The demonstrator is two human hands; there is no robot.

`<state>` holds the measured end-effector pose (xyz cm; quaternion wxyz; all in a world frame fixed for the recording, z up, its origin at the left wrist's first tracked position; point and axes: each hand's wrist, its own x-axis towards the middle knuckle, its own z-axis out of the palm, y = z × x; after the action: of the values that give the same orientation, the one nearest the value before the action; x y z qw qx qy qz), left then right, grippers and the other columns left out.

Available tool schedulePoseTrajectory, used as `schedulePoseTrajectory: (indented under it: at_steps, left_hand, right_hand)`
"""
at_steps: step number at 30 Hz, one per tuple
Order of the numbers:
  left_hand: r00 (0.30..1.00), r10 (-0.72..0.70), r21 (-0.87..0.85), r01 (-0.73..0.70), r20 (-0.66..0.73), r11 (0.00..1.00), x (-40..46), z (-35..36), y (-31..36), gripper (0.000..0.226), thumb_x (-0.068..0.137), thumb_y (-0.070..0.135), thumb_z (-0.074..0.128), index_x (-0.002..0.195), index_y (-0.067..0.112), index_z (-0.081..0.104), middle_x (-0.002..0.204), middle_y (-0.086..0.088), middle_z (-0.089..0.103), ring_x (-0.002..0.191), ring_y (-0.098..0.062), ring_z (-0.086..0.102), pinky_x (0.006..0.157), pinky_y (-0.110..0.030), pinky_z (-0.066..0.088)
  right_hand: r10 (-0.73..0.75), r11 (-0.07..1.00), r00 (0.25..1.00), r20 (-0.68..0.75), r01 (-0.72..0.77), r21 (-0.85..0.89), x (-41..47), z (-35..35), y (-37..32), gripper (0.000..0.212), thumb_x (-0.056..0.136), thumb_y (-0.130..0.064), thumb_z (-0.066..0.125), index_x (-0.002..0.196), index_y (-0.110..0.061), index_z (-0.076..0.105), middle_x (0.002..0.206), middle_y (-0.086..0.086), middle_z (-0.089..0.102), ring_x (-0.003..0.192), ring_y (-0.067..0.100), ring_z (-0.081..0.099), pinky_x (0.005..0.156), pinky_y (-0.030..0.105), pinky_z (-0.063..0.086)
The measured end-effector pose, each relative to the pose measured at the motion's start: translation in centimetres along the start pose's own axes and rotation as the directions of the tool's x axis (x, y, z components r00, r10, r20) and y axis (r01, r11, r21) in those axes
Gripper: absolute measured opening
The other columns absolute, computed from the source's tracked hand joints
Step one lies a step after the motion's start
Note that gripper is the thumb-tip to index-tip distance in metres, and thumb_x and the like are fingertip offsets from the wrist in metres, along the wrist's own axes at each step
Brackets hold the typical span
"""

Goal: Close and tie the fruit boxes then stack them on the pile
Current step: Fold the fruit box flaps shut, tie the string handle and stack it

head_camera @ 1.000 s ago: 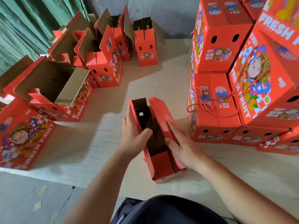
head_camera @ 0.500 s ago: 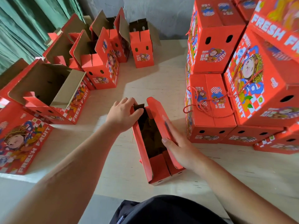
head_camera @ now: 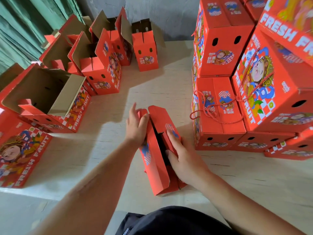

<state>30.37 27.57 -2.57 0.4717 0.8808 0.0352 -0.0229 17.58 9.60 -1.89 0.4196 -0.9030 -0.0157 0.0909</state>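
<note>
Both flaps of the box (head_camera: 157,167) lie under flat fingers: left hand (head_camera: 136,128), right hand (head_camera: 182,160).

Both bare forearms reach forward. The left hand (head_camera: 136,126) presses with straight fingers (thumb spread), and the right hand (head_camera: 183,156) lies flat, fingers extended.

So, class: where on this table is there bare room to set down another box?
Bare table lies between the open boxes on the left and the tied stack on the right, beyond the box being closed. Another patch lies near the right forearm. The left and far-left edges are crowded.
</note>
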Motion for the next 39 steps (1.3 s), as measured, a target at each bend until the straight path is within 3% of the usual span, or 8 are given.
schedulePoseTrajectory:
  at_steps: [6, 15, 18, 22, 26, 29, 33, 39]
  left_hand:
    - [0.973, -0.224, -0.117, 0.228, 0.049, 0.966, 0.3, 0.0, -0.8, 0.089, 0.062, 0.064, 0.049, 0.147, 0.039, 0.042, 0.136, 0.003, 0.040, 0.129, -0.021, 0.044, 0.105, -0.040, 0.038]
    - [0.976, -0.218, 0.442, 0.191, 0.010, 0.876, 0.7, 0.1, -2.1, 0.091, 0.065, 0.089, 0.029, 0.137, 0.035, 0.045, 0.134, -0.011, 0.042, 0.125, -0.039, 0.041, 0.110, -0.051, 0.036]
    - [0.968, -0.245, 0.514, 0.237, -0.053, 0.824, -0.3, -0.4, -2.4, 0.078, 0.067, 0.076, 0.030, 0.127, 0.028, 0.048, 0.132, -0.014, 0.045, 0.123, -0.041, 0.044, 0.108, -0.050, 0.038]
    - [0.957, -0.267, 0.582, 0.281, -0.113, 0.763, -3.6, -2.3, -3.4, 0.081, 0.066, 0.087, 0.027, 0.118, 0.028, 0.047, 0.121, -0.011, 0.055, 0.120, -0.040, 0.053, 0.102, -0.048, 0.040]
    - [0.997, -0.024, 0.648, 0.063, -0.068, 0.759, -6.7, -3.3, -4.6, 0.078, 0.077, 0.092, 0.033, 0.121, 0.030, 0.045, 0.110, -0.007, 0.066, 0.107, -0.038, 0.062, 0.091, -0.047, 0.045]
    - [0.964, 0.266, 0.571, -0.228, 0.018, 0.788, -7.7, -3.1, -5.4, 0.071, 0.087, 0.078, 0.044, 0.131, 0.025, 0.059, 0.126, -0.007, 0.055, 0.116, -0.034, 0.050, 0.101, -0.048, 0.045]
    - [0.850, 0.379, 0.453, -0.518, 0.365, 0.726, -7.6, -3.4, -5.8, 0.102, 0.066, 0.090, 0.067, 0.152, 0.042, 0.038, 0.153, 0.010, 0.041, 0.134, -0.025, 0.036, 0.110, -0.044, 0.035]
    - [0.825, 0.495, 0.466, -0.564, 0.272, 0.682, -8.1, -3.2, -5.5, 0.100, 0.051, 0.086, 0.076, 0.135, 0.033, 0.059, 0.137, 0.009, 0.052, 0.119, -0.024, 0.046, 0.100, -0.045, 0.041]
  right_hand:
    - [0.026, 0.998, 0.999, 0.033, -0.028, 0.051, 0.5, 0.0, 1.2, 0.068, 0.102, -0.055, 0.047, 0.148, -0.071, -0.001, 0.152, -0.005, 0.032, 0.133, 0.024, 0.049, 0.106, 0.039, 0.046]
    - [0.146, 0.985, 0.984, 0.099, -0.155, 0.081, -2.5, -0.1, 1.2, 0.097, 0.074, -0.100, 0.028, 0.154, -0.061, -0.008, 0.165, -0.013, 0.010, 0.154, 0.022, 0.020, 0.122, 0.050, 0.029]
    - [0.143, 0.976, 0.975, 0.171, -0.111, -0.186, -4.2, -0.5, 2.2, 0.108, 0.075, -0.086, 0.052, 0.151, -0.060, -0.021, 0.164, -0.014, 0.009, 0.141, 0.026, 0.043, 0.105, 0.050, 0.047]
    - [0.081, 0.997, 0.992, 0.100, -0.081, -0.002, -2.5, -3.2, 4.3, 0.109, 0.081, -0.047, 0.083, 0.160, -0.052, 0.008, 0.156, -0.017, 0.026, 0.142, 0.010, 0.038, 0.115, 0.035, 0.037]
    - [0.030, 0.994, 0.946, -0.322, -0.061, -0.088, -1.2, -5.1, 6.1, 0.103, 0.071, -0.034, 0.093, 0.158, -0.026, 0.037, 0.141, 0.009, 0.040, 0.135, 0.024, 0.040, 0.115, 0.041, 0.037]
    - [-0.247, 0.926, 0.766, -0.594, 0.007, -0.376, -1.6, -3.4, 5.7, 0.087, 0.068, -0.034, 0.092, 0.143, -0.015, 0.050, 0.128, 0.019, 0.041, 0.120, 0.037, 0.042, 0.103, 0.053, 0.040]
    - [-0.451, 0.849, 0.746, -0.489, 0.190, -0.493, -3.3, 0.3, 5.4, 0.064, 0.078, -0.044, 0.087, 0.123, -0.013, 0.052, 0.120, 0.008, 0.045, 0.109, 0.032, 0.048, 0.091, 0.046, 0.037]
    - [-0.389, 0.784, 0.879, -0.275, 0.159, -0.599, -4.9, 0.2, 6.4, 0.082, 0.080, -0.070, 0.071, 0.145, -0.023, 0.055, 0.133, 0.004, 0.049, 0.119, 0.030, 0.049, 0.096, 0.045, 0.039]
